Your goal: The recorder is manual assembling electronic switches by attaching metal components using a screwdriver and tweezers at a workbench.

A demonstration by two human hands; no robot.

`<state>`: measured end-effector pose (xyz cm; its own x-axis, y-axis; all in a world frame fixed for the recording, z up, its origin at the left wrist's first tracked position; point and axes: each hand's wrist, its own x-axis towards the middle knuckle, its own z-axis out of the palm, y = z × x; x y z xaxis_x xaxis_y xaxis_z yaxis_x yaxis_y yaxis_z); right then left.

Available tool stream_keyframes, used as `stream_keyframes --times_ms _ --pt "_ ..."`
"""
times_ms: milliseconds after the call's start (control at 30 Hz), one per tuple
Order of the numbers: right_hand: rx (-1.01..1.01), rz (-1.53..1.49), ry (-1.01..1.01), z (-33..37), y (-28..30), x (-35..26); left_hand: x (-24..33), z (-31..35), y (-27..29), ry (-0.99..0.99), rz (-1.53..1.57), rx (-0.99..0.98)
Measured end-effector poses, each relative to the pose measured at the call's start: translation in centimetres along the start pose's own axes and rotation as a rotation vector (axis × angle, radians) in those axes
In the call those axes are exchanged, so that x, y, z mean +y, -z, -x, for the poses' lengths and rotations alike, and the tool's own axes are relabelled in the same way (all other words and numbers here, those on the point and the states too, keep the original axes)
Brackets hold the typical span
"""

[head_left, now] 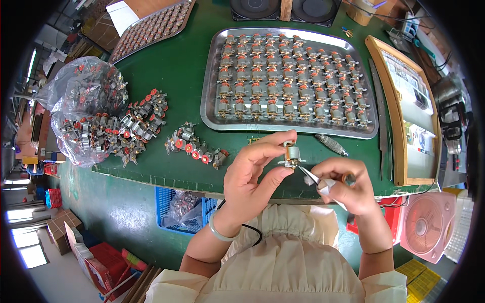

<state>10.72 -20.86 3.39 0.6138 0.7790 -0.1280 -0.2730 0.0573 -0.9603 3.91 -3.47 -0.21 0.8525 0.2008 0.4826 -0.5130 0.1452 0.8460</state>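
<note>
My left hand [247,171] pinches a small electric motor [293,153] between thumb and fingertips, just above the near edge of the green table. The motor has a grey metal can and small side tabs. In my right hand [352,188] is a pair of pointed metal tweezers [309,174], partly wrapped in white. Their tip points at the lower end of the motor; whether it touches cannot be made out. A brown ring-like piece [348,178] shows among the right fingers. Beyond both hands, a metal tray [206,108] holds rows of similar motors with red parts.
Loose motors [194,146] lie left of my hands, beside a clear plastic bag [83,93] spilling more. A second filled tray [151,30] stands far left. A grey spindle-shaped piece [331,144] lies near the tray. Right are a wooden frame [401,121] and, below, a pink fan [423,224].
</note>
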Motion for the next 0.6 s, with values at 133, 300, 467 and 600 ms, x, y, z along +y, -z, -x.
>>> stream_keyframes --times_ms 133,300,467,600 --pt "0.093 1.154 0.537 -1.0 1.3 0.4 0.0 0.0 -0.1 -0.028 -0.014 0.040" --pt "0.271 0.987 0.430 -1.1 -0.1 -0.2 0.0 0.2 -0.6 -0.003 -0.003 0.041" --pt "0.205 0.948 0.560 -2.2 -1.2 -0.7 -0.5 0.5 -0.7 0.021 -0.008 0.050" --pt "0.207 1.307 0.744 -5.1 0.2 -2.9 0.2 0.5 -0.9 0.161 -0.130 0.233"
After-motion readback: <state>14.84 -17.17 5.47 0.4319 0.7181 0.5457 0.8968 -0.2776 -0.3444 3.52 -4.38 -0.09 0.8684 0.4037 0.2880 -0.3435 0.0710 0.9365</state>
